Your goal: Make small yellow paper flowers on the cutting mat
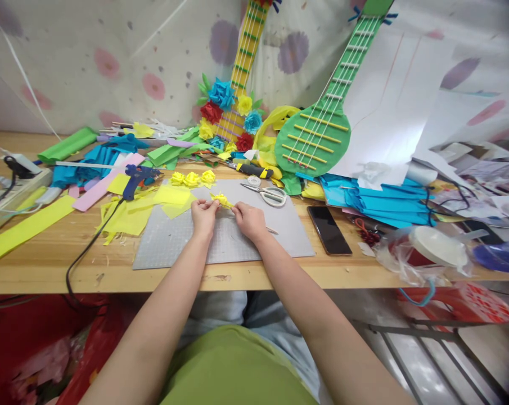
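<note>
Over the grey cutting mat, my two hands hold a small yellow paper flower between them. My left hand pinches the petals from the left side. At the flower's lower right end, my right hand is closed around its base. Several finished yellow paper flowers lie in a row at the mat's back edge. Behind my right hand are white-handled scissors and a small white roll. Yellow crepe paper pieces lie left of my left hand.
A blue glue gun with a trailing cord rests on the left. A phone lies right of the mat. Behind stand a green paper instrument and a flower-trimmed yellow one. Blue crepe paper and a plastic-wrapped cup are at right.
</note>
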A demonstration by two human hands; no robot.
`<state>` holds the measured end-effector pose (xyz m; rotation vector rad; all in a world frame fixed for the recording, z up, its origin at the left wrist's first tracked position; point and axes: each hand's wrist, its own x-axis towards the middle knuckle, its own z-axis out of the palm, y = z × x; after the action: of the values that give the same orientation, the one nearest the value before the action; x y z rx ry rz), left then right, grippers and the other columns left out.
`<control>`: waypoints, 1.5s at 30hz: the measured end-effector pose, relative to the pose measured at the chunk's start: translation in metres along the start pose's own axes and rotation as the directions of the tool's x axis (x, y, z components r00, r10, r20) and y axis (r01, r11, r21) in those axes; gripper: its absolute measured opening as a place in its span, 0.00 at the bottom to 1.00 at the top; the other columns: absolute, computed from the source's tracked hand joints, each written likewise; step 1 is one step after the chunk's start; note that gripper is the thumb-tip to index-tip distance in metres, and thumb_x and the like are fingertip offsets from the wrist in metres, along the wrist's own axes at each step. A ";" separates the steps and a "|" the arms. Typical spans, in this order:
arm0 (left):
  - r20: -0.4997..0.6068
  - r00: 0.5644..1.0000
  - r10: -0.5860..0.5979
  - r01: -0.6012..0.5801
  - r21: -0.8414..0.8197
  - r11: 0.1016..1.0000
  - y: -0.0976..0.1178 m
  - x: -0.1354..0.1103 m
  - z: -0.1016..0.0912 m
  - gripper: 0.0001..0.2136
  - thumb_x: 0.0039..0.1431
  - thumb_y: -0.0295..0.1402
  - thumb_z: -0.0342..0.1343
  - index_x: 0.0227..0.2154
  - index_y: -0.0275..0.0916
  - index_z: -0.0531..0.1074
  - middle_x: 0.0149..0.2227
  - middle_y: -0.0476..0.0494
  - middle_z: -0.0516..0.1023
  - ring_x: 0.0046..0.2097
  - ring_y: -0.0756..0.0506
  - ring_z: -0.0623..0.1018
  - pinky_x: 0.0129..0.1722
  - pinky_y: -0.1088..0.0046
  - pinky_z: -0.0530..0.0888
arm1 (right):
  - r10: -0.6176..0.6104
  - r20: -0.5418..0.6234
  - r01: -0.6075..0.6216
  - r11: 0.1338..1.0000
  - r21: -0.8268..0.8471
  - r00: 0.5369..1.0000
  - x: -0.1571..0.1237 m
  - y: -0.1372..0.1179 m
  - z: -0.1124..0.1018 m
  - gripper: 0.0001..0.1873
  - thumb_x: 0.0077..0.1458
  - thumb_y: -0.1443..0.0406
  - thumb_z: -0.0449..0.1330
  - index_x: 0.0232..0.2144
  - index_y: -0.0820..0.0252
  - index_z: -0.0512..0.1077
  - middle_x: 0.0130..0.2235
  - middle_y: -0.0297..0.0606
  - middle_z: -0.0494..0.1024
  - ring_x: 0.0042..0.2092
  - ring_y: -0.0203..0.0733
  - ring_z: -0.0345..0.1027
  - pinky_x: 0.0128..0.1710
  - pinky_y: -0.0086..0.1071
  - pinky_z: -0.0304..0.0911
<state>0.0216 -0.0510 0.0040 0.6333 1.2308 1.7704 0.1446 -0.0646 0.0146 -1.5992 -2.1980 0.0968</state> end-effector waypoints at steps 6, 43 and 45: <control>0.065 0.997 0.037 -0.044 0.109 0.993 -0.003 -0.004 -0.001 0.20 0.37 0.25 0.61 0.32 0.39 0.56 0.25 0.51 0.74 0.28 0.52 0.74 0.33 0.75 0.70 | 0.081 0.000 -0.081 0.997 -0.012 0.997 0.000 -0.004 0.002 0.15 0.59 0.59 0.42 0.37 0.56 0.66 0.36 0.37 0.75 0.36 0.36 0.67 0.30 0.28 0.51; -0.017 0.983 -0.185 0.185 -0.012 0.983 0.015 -0.004 0.003 0.23 0.36 0.21 0.61 0.33 0.39 0.55 0.26 0.48 0.72 0.28 0.50 0.75 0.32 0.72 0.73 | 0.051 0.001 -0.051 0.999 0.017 0.999 -0.001 -0.014 0.003 0.14 0.59 0.61 0.42 0.37 0.57 0.65 0.36 0.36 0.74 0.37 0.38 0.67 0.31 0.28 0.52; -0.009 0.985 -0.172 0.171 -0.033 0.985 0.015 -0.004 0.003 0.22 0.37 0.22 0.60 0.33 0.38 0.55 0.26 0.48 0.72 0.28 0.50 0.75 0.31 0.72 0.72 | 0.058 0.000 -0.058 0.998 0.017 0.998 0.000 -0.014 0.003 0.14 0.59 0.61 0.42 0.37 0.57 0.65 0.36 0.37 0.74 0.37 0.38 0.67 0.31 0.28 0.52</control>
<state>0.0205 -0.0555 0.0193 0.4836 1.2245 1.6494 0.1309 -0.0691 0.0162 -1.6536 -2.1450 0.1323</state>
